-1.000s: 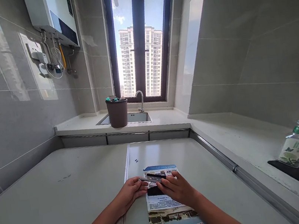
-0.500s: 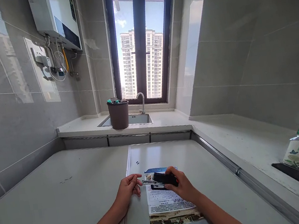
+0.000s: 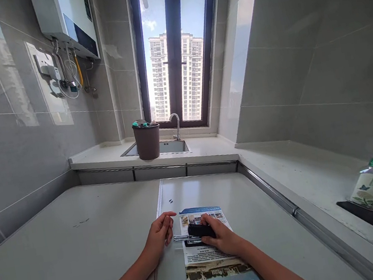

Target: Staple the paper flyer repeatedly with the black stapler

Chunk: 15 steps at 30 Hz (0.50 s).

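left hand (image 3: 158, 235): bare | right hand (image 3: 222, 237): bare | forearms: bare, slender, uncovered to frame edge

White tbl (image 3: 81, 230) w/ leaflet (image 3: 212, 267)

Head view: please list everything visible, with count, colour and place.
table: one, white, foreground
leaflet: one, blue and white, on the table
stapler: one, black, on the leaflet
sink: one, steel, far counter
bin: one, brown, beside the sink
jar: one, clear, green label, right counter
water heater: one, white, left wall
left hand: one, open, beside the leaflet
right hand: one, gripping the stapler
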Tool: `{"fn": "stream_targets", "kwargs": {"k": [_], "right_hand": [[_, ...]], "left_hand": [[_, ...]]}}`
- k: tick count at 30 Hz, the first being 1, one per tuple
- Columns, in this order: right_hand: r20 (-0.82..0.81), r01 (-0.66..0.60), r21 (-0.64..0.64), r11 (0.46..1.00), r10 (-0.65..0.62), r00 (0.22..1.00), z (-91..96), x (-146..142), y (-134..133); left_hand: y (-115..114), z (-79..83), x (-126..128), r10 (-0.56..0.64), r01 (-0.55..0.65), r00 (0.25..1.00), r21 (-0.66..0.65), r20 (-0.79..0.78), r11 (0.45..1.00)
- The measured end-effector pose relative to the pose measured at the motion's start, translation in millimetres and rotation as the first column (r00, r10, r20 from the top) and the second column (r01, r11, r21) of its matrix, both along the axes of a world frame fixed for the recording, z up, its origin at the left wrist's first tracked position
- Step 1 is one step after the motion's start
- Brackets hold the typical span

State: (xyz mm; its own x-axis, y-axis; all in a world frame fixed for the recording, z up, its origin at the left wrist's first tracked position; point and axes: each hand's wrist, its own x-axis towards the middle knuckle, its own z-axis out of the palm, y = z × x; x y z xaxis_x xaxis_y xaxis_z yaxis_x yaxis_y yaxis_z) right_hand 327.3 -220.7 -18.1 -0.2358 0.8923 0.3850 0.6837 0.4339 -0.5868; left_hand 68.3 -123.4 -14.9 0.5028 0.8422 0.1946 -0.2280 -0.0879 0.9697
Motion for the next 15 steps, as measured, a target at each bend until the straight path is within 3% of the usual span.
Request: {"fn": "stream_targets", "kwargs": {"k": [3, 6, 10, 15], "right_hand": [[0.088, 0.019, 0.021, 1.000, -0.021, 0.996, 9.7, -0.4, -3.5], [0.192, 0.045, 0.235, 0.971, -0.092, 0.977, 17.8, -7.3, -5.2], [0.294, 0.015, 0.597, 0.802, -0.235, 0.927, 20.0, -30.8, -9.6], [0.393, -0.178, 0.716, 0.675, -0.179, 0.902, 19.2, -57.5, -18.4]], "left_hand": [[-1.8, 1.1, -0.8, -0.037, 0.037, 0.999, -0.007, 0.013, 0.999], [-8.7, 6.6, -1.4, -0.090, 0.090, 0.996, -0.004, 0.022, 0.996], [-23.7, 19.0, -3.3, -0.170, 0.169, 0.985, 0.021, 0.021, 0.985], [-43.6, 24.2, -5.1, -0.417, 0.417, 0.907, -0.009, -0.050, 0.909]]}}
